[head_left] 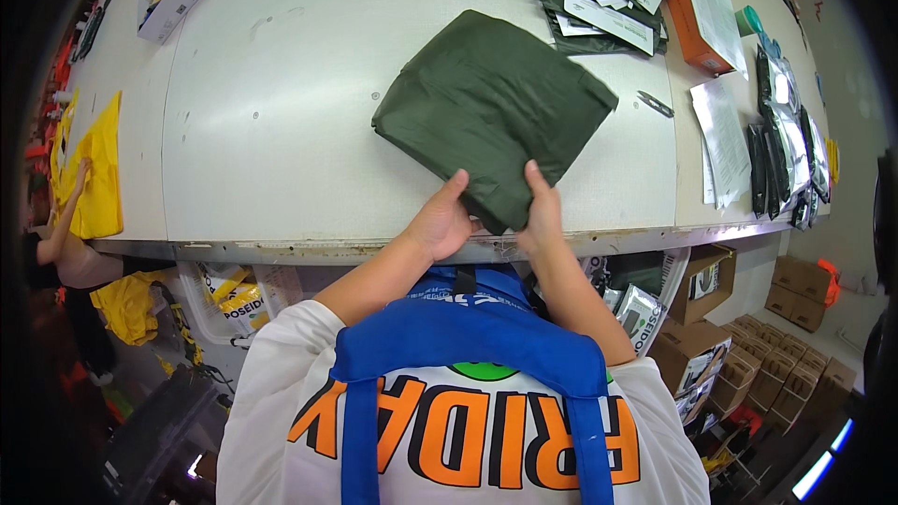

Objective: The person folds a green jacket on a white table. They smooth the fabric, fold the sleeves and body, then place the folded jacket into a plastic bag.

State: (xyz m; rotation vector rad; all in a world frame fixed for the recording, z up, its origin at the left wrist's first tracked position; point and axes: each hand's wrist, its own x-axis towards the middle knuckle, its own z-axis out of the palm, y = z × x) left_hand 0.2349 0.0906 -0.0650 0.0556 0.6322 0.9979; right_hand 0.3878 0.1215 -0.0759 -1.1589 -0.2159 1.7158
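A dark green folded piece of fabric (491,98) lies at a slant over the white table (271,131), its near corner pointing toward me at the table's front edge. My left hand (444,220) grips the left side of that corner, thumb on top and fingers tucked underneath. On the other side of the corner, my right hand (543,215) pinches the fabric the same way. The fingers of both hands are mostly hidden below the cloth. Its surface looks smooth, with soft creases.
Dark packages with white sheets (608,0) pile up at the far right, beside an orange box (692,19). A small dark tool (655,104) and papers (722,145) lie right. Far left, another person's hand touches yellow fabric (103,173). Cardboard boxes (692,351) stand below.
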